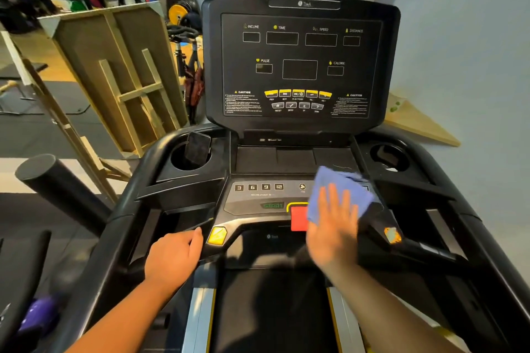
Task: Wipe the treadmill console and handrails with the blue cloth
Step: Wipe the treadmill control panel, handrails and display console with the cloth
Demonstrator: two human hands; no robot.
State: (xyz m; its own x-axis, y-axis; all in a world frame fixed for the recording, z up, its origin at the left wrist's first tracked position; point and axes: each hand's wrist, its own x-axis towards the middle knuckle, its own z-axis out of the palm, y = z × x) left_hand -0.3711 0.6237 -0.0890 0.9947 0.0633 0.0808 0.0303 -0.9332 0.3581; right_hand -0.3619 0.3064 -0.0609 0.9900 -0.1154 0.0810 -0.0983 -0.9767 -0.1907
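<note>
1. We see the right hand (332, 226) laid flat, fingers spread, palm down on the cloth (341, 192). It presses the cloth rather than gripping it; the hand is motion-blurred.
2. The cloth is blue, crumpled, and lies on the lower button panel (258, 198) of the console (301, 66), right of centre. It covers the right part of that panel and touches the red stop button (298, 218) at its left edge.
3. The left hand (175, 261) is closed around the inner left handrail (200, 223), just beside its yellow pad (217, 235). Fingers curl under the bar; thumb on top.
4. Hands are well apart, one on each side of the centre line.
5. Upper display is dark, no readouts lit. Labels read INCLINE, TIME, SPEED, DISTANCE, PULSE, CALORIE. On the lower panel a small green display (272, 205) is lit; its text is too blurred to confirm.
6. A phone (197, 147) stands tilted in the left cupholder (183, 160). The right cupholder (388, 156) holds something pale that we cannot identify.
7. The belt (269, 309) runs between our forearms at bottom of view.
8. Left of the treadmill: wooden frames (114, 71) leaning, gym gear behind.
</note>
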